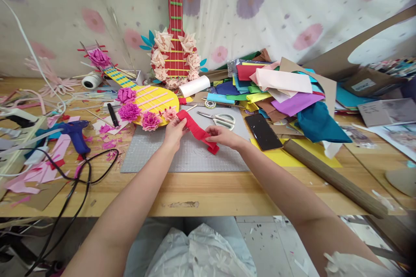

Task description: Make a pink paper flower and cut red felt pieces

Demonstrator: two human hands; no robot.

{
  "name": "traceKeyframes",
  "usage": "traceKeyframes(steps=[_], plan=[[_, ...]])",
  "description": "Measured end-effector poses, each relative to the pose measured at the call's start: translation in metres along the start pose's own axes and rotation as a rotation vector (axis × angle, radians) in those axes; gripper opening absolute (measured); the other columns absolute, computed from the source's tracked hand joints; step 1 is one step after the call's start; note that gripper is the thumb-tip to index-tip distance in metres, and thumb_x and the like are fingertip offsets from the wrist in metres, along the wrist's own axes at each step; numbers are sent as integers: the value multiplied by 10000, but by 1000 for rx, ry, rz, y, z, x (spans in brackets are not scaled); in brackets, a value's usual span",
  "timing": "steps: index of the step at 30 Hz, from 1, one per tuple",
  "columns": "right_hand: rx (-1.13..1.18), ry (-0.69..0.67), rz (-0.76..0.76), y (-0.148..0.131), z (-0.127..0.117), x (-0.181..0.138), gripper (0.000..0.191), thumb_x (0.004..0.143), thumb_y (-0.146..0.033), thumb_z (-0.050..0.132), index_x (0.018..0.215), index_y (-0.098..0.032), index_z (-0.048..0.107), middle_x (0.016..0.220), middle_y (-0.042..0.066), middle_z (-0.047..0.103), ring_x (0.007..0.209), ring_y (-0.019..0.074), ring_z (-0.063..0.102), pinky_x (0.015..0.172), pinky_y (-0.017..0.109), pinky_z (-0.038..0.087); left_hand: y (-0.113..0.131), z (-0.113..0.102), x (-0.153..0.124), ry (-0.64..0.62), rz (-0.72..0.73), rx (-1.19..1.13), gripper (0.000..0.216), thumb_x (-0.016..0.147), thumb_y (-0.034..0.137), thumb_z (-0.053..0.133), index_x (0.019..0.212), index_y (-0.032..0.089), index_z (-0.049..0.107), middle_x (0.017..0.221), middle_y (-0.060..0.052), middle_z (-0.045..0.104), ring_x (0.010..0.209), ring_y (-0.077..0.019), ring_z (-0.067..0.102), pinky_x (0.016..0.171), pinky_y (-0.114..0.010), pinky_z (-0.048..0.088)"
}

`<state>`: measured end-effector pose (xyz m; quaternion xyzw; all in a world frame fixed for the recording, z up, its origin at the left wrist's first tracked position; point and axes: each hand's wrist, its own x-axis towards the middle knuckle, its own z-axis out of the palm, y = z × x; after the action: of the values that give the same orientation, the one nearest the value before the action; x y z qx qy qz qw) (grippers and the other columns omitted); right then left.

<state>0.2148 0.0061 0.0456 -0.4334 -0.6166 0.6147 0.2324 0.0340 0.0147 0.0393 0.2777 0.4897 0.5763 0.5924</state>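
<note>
A strip of red crepe paper (194,128) stretches between my two hands above the grey cutting mat (146,156). My left hand (175,133) pinches its upper left end. Near the lower right end, my right hand (222,136) has its fingers closed on the strip, and the tip hangs past them. White-handled scissors (224,120) lie on the mat just behind my right hand. Beyond my left hand rests a yellow paper guitar (162,97) with pink and magenta paper flowers (130,112) along its edge.
A red guitar (176,47) with pale flowers leans on the back wall. Coloured paper (286,82) is heaped at the right, behind a black phone (263,132) and a brown roll (334,177). A blue glue gun (74,134) and its black cord lie left among pink scraps.
</note>
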Motion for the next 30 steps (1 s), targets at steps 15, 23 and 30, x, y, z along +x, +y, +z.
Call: traceKeyframes(steps=[15,23,30], plan=[[24,197,8,-3,12,20,318,580,-383,741,657,-161,525,594,-31,568,532,74,484,477,202,324,14,6,7,56,82,18,281,557,47,686,769,151,534,706,16,638,656,-96,611,691,-256,501],[97,115,27,-14,3,19,234,578,-251,750,714,-155,586,635,-19,613,552,75,520,509,204,393,32,10,14,-62,-31,26,236,593,181,747,764,142,588,713,-36,665,691,-136,641,698,-268,505],[98,90,-2,-16,2,19,212,575,-176,735,721,-165,582,629,-22,611,587,86,549,540,206,415,44,11,24,96,37,70,211,604,87,707,757,142,573,695,-11,643,618,-106,621,636,-247,497]])
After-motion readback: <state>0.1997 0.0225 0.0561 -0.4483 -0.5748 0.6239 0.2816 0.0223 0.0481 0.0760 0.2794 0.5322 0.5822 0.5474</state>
